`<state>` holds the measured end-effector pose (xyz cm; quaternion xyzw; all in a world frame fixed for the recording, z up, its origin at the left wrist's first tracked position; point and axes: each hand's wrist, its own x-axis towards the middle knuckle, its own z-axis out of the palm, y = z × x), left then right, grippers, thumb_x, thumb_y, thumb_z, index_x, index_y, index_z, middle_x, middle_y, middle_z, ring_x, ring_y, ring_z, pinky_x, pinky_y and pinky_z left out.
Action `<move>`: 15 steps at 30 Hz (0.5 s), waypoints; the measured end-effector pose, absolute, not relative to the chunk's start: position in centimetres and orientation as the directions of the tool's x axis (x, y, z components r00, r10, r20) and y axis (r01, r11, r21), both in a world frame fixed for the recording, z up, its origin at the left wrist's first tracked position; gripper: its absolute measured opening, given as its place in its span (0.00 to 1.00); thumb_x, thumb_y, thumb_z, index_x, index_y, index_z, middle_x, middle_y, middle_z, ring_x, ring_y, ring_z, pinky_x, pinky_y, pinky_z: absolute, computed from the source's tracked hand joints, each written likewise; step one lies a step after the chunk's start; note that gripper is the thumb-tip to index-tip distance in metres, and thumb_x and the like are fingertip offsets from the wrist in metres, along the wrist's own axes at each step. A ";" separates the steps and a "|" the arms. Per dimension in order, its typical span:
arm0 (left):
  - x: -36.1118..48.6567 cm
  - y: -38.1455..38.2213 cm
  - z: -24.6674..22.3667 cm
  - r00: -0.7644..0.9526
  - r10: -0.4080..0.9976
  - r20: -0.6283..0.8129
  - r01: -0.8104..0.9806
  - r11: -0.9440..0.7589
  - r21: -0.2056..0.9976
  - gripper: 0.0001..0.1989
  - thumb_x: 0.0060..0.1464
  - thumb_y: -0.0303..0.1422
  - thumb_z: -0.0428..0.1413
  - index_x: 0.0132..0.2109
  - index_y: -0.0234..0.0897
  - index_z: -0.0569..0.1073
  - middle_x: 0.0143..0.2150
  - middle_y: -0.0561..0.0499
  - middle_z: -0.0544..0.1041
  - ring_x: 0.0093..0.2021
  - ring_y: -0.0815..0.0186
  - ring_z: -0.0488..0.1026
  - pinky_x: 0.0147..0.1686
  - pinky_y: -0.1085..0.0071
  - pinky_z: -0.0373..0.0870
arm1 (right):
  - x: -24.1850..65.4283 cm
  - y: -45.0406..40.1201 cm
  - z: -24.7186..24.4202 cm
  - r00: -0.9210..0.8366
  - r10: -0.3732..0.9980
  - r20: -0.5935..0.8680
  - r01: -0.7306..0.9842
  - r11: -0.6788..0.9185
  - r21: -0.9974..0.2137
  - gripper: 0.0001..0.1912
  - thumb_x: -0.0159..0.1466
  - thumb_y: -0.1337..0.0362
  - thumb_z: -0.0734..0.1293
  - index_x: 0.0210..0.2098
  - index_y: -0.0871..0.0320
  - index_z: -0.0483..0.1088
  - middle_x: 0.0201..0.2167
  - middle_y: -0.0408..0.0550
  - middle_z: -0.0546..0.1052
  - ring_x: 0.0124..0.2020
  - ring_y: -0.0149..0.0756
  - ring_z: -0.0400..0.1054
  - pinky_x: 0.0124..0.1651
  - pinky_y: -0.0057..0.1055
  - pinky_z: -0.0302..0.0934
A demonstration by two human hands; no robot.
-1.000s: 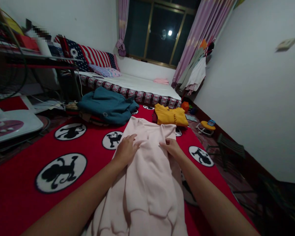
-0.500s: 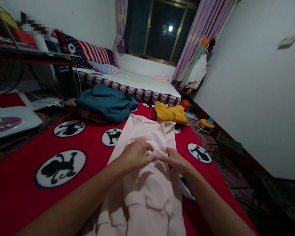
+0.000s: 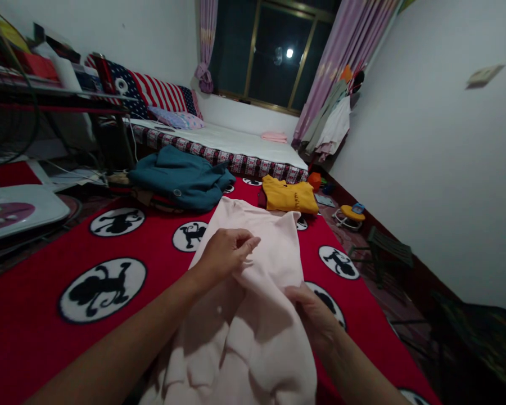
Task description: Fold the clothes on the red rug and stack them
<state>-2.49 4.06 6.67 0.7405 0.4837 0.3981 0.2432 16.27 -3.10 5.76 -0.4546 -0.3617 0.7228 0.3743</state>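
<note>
A pale pink garment lies lengthwise on a red blanket, smooth at its far end and loosely bunched near me. Whether it is a top or trousers I cannot tell. My left hand is closed over its middle, thumb against the curled fingers, with a fold of cloth rising just below them. At the garment's right side, my right hand grips the edge between thumb and fingers and holds it a little raised. Part of those fingers is hidden behind the cloth.
Past the garment lie a teal jacket-like garment and a folded yellow top. A bed stands below the window. On the right are a yellow stool and a dark folding stool; a cluttered desk is at left.
My right hand has moved down and to the right, away from my left hand, drawing the garment's near part with it. My left hand has shifted slightly left.
</note>
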 end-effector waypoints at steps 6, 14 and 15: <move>-1.9 4.9 2.8 0.235 0.908 0.346 0.682 -0.408 0.607 0.22 0.45 0.32 0.63 0.50 0.40 0.75 0.52 0.45 0.71 0.52 0.57 0.69 0.53 0.63 0.66 | 20.7 -2.6 3.4 -0.403 0.767 -0.500 0.189 -0.465 -0.865 0.16 0.50 0.54 0.73 0.30 0.60 0.72 0.23 0.47 0.78 0.25 0.36 0.73 0.29 0.28 0.65; -1.8 5.5 1.8 0.086 0.931 0.354 0.767 -0.289 0.573 0.19 0.53 0.42 0.58 0.51 0.40 0.74 0.51 0.45 0.74 0.52 0.55 0.69 0.53 0.61 0.64 | 25.7 11.4 5.1 0.177 0.979 -0.097 0.477 -0.171 -0.862 0.18 0.59 0.49 0.65 0.36 0.59 0.67 0.26 0.47 0.75 0.17 0.27 0.65 0.18 0.23 0.57; -1.9 5.7 1.6 0.075 0.932 0.354 0.754 -0.285 0.591 0.15 0.55 0.40 0.56 0.48 0.40 0.75 0.48 0.46 0.76 0.50 0.57 0.71 0.51 0.63 0.65 | 25.7 13.1 5.2 0.227 0.974 -0.010 0.507 -0.127 -0.853 0.18 0.60 0.50 0.64 0.39 0.59 0.67 0.28 0.48 0.75 0.19 0.28 0.65 0.19 0.24 0.58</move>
